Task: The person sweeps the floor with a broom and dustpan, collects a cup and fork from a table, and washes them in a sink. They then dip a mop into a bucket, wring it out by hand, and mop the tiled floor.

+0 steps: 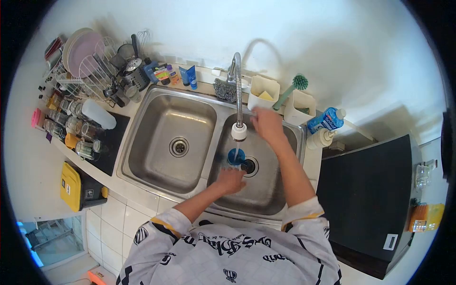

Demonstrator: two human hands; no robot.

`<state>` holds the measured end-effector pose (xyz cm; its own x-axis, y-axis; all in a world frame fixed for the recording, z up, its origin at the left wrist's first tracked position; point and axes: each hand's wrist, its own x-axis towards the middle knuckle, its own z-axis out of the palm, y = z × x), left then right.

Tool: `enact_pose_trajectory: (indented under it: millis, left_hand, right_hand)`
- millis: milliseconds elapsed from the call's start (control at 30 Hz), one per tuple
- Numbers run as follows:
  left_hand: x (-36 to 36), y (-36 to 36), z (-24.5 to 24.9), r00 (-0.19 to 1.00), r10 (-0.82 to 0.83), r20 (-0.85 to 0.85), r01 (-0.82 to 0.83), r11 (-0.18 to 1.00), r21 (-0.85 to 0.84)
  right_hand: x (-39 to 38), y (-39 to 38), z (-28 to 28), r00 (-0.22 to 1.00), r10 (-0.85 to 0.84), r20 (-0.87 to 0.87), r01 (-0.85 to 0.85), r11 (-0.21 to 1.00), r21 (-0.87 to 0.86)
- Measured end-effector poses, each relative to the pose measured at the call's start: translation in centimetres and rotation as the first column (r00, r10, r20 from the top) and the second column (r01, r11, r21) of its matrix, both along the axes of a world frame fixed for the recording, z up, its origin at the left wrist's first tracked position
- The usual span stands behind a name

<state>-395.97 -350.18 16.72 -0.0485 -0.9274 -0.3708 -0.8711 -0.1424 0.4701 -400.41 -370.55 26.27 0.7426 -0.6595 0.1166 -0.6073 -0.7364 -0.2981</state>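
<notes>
Water runs from the white-tipped faucet point(239, 132) into a blue cup point(236, 156) in the right sink basin point(266, 190). The cup sits beside the drain point(250, 166), and its handle points toward the drain. My left hand point(231, 181) is just below the cup, its fingers apart and stretched to the right; I see nothing in it. Over the back of the same basin, my right hand point(268, 124) reaches toward the front of a white holder point(264, 90) with a yellow sponge point(265, 96) in it. Its fingers look loosely extended, and nothing shows in them.
Left of the faucet is the other basin point(167, 137). A green dish brush point(299, 82), a second white holder point(299, 107), a blue soap bottle point(327, 119) and a pump bottle point(320, 138) line the back right. A dish rack point(71, 78) and jars point(73, 124) crowd the left counter.
</notes>
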Motion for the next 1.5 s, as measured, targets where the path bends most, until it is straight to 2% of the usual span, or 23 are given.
enact_pose_trajectory:
  millis: [100, 167, 300, 333, 467, 600, 733, 800, 833, 867, 900, 933, 967, 1033, 1133, 1233, 1267, 1300, 1333, 1367, 1433, 1467, 1500]
  left_hand:
    - [-0.6, 0.9, 1.0, 0.992, -0.118, 0.035, 0.116, 0.992, 0.052]
    - [-0.5, 1.5, 1.7, 0.989, -0.15, 0.004, 0.149, 0.988, 0.037]
    - [0.5, 2.3, 1.7, 0.988, -0.12, -0.094, 0.119, 0.993, -0.019]
    - [0.6, 2.5, 1.6, 0.986, -0.112, -0.122, 0.109, 0.994, -0.027]
    - [0.8, 2.8, 0.6, 0.976, -0.031, -0.216, 0.022, 0.999, -0.047]
    - [2.3, 0.8, 5.7, 0.963, -0.012, -0.27, 0.011, 1.0, -0.005]
    - [3.1, 0.2, 11.8, 0.93, 0.013, -0.367, -0.029, 0.999, -0.038]
    - [2.9, 0.2, 12.2, 0.797, -0.032, -0.603, -0.06, 0.989, -0.132]
    - [2.5, 0.3, 12.3, 0.709, -0.062, -0.702, -0.085, 0.981, -0.173]
    - [1.9, 0.0, 9.5, 0.811, -0.022, -0.585, -0.102, 0.979, -0.179]
    - [1.1, -0.3, 3.9, 0.891, 0.024, -0.454, -0.121, 0.975, -0.185]
    - [-0.2, 0.8, 0.0, 0.95, 0.074, -0.305, -0.136, 0.973, -0.187]
    - [-0.6, 2.2, -1.2, 0.967, -0.041, -0.25, -0.004, 0.984, -0.176]
    - [-0.8, 3.8, -2.5, 0.954, -0.267, -0.138, 0.25, 0.96, -0.129]
    - [-2.2, 5.9, 2.0, 0.942, -0.195, -0.273, 0.143, 0.969, -0.2]
    - [-3.5, 6.5, 6.8, 0.722, 0.042, -0.69, 0.008, 0.998, 0.069]
    - [-3.8, 6.5, 6.1, 0.94, -0.019, -0.341, 0.007, 0.999, -0.037]
    - [-4.4, 6.8, 4.6, 0.997, -0.032, 0.066, 0.039, 0.993, -0.115]
    - [-5.0, 7.8, 3.6, 0.888, -0.014, 0.46, 0.094, 0.984, -0.152]
    - [-5.3, 9.0, 3.5, 0.966, -0.053, 0.252, 0.096, 0.982, -0.163]
    - [-4.3, 10.0, 4.3, 0.979, -0.121, -0.163, 0.078, 0.967, -0.244]
    - [-4.5, 10.8, 5.6, 0.899, 0.021, -0.437, -0.088, 0.987, -0.135]
    - [-4.4, 11.4, 5.4, 0.854, 0.066, -0.516, -0.14, 0.984, -0.106]
  right_hand:
    - [4.0, -4.1, 0.4, 0.99, -0.025, 0.141, 0.044, 0.989, -0.14]
    - [6.4, -7.4, -0.3, 1.0, -0.009, 0.024, 0.013, 0.988, -0.154]
    - [9.1, -12.2, -0.6, 0.994, 0.083, -0.068, -0.099, 0.955, -0.281]
    - [9.3, -12.1, 1.1, 1.0, -0.014, -0.028, 0.009, 0.986, -0.165]
    - [8.5, -11.4, 0.4, 0.995, 0.001, 0.103, 0.034, 0.942, -0.333]
    - [3.6, -6.0, 4.0, 0.986, -0.092, 0.139, 0.099, 0.994, -0.049]
    - [-6.0, 2.5, 9.1, 0.941, -0.017, 0.337, -0.116, 0.921, 0.371]
    - [-9.9, 5.9, 6.4, 0.822, -0.038, 0.568, -0.311, 0.806, 0.504]
    - [-11.4, 7.7, 3.9, 0.778, -0.195, 0.597, -0.382, 0.608, 0.696]
    - [-13.0, 9.4, 1.4, 0.728, -0.383, 0.568, -0.438, 0.377, 0.816]
    - [-14.0, 11.3, -7.0, 0.877, -0.291, 0.383, -0.054, 0.732, 0.679]
    - [-15.1, 13.1, -15.2, 0.934, -0.352, 0.063, 0.31, 0.885, 0.347]
    - [-16.4, 14.5, -16.0, 0.964, -0.261, 0.049, 0.237, 0.929, 0.286]
    - [-17.5, 16.0, -14.8, 0.971, -0.215, 0.104, 0.183, 0.95, 0.255]
    - [-18.3, 19.2, -3.5, 0.91, -0.352, 0.22, 0.23, 0.868, 0.44]
    - [-18.0, 19.4, -1.8, 0.846, -0.466, 0.259, 0.221, 0.748, 0.626]
    - [-17.4, 18.9, -4.6, 0.814, -0.505, 0.287, 0.215, 0.721, 0.659]
    - [-17.1, 18.9, -7.2, 0.787, -0.539, 0.301, 0.205, 0.688, 0.696]
    - [-17.2, 19.4, -9.4, 0.88, -0.415, 0.229, 0.331, 0.884, 0.33]
    - [-17.5, 19.8, -11.3, 0.945, -0.305, 0.113, 0.317, 0.942, -0.109]
    - [-16.1, 19.2, -10.0, 0.972, -0.195, 0.134, 0.233, 0.888, -0.397]
    - [-16.1, 19.9, -5.6, 0.949, -0.187, 0.254, 0.247, 0.941, -0.23]
    - [-15.9, 20.2, -3.1, 0.907, -0.205, 0.367, 0.243, 0.968, -0.061]
